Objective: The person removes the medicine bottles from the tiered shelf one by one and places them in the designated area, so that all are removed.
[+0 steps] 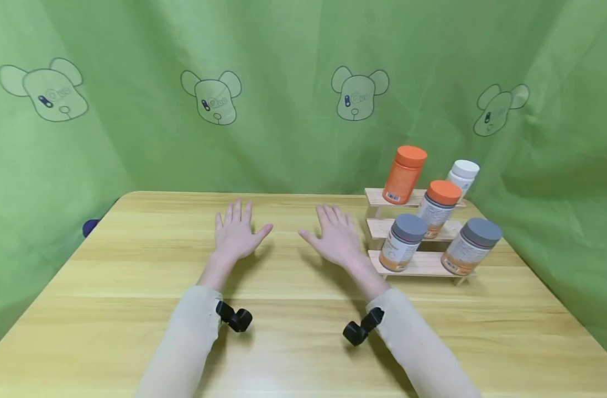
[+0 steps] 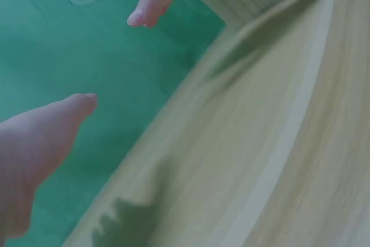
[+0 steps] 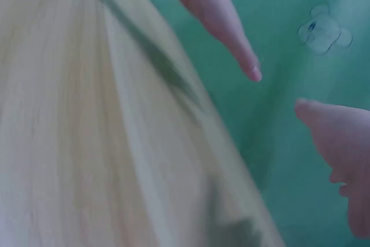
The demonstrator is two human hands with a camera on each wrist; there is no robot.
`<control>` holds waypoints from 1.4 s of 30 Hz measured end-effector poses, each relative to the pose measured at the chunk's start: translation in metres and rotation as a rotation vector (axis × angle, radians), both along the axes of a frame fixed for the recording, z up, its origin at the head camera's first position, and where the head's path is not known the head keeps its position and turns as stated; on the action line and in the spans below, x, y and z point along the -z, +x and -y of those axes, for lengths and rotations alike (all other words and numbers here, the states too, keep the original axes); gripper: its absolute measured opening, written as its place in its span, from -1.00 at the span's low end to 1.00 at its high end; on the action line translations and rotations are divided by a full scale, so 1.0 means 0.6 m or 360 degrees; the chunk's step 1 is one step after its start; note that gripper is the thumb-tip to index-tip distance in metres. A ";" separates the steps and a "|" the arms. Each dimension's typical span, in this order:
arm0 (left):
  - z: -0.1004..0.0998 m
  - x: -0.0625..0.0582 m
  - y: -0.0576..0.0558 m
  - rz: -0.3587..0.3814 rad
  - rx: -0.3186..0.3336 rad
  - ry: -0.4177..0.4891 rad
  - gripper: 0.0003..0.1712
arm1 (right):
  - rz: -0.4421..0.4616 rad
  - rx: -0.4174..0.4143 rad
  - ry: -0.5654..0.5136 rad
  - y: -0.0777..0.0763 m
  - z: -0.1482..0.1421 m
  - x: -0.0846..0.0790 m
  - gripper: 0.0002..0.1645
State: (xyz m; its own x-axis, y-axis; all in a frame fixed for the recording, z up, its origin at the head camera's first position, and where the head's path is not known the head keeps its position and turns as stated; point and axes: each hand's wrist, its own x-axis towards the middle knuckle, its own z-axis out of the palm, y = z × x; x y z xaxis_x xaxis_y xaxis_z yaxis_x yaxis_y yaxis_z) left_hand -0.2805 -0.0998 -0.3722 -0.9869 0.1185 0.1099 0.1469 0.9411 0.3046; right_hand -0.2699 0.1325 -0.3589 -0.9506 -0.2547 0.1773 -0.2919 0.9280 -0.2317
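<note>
Both hands are held out over the wooden table, palms down and fingers extended, with nothing in either one. The left hand [image 1: 235, 235] is left of the middle, its thumb spread toward the other hand. My right hand [image 1: 337, 236] mirrors it, thumb pointing inward, just left of a small three-tier wooden stand [image 1: 423, 265]. Shadows fall on the tabletop beside both. In the left wrist view the left hand [image 2: 40, 154] shows at the lower left; the right wrist view has the right hand [image 3: 344, 154] at its right edge.
On the stand's top tier are an orange jar [image 1: 403, 177] and a white bottle [image 1: 464, 176]. An orange-lidded jar [image 1: 437, 210] occupies the middle tier. The bottom tier bears a left grey-lidded jar [image 1: 401, 243] and a right grey-lidded jar [image 1: 470, 249]. Green curtain [image 1: 283, 155] surrounds the table [image 1: 293, 354].
</note>
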 end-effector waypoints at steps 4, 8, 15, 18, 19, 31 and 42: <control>-0.002 -0.011 0.014 0.0032 0.0057 0.0287 0.12 | -0.0004 -0.0146 -0.0220 0.018 -0.002 -0.029 -0.08; -0.007 -0.024 0.028 0.0092 0.0086 0.0654 0.16 | 0.0006 -0.0222 -0.0388 0.043 -0.010 -0.065 -0.08; -0.034 -0.051 0.055 0.0129 0.0109 0.1133 0.15 | -0.0051 -0.0213 -0.0556 0.082 -0.047 -0.116 -0.03; -0.052 -0.067 0.069 0.0094 0.0167 0.1246 0.12 | -0.0050 -0.0225 -0.0678 0.100 -0.073 -0.138 -0.05; -0.058 -0.072 0.073 0.0086 0.0190 0.1280 0.12 | -0.0053 -0.0227 -0.0721 0.106 -0.083 -0.146 -0.06; -0.141 -0.109 0.107 0.0063 0.0475 0.1378 0.11 | -0.0180 -0.0084 -0.1075 0.153 -0.254 -0.200 -0.23; -0.223 -0.084 0.106 0.0187 0.0579 0.1408 0.14 | -0.0147 -0.0002 -0.1294 0.189 -0.450 -0.143 -0.24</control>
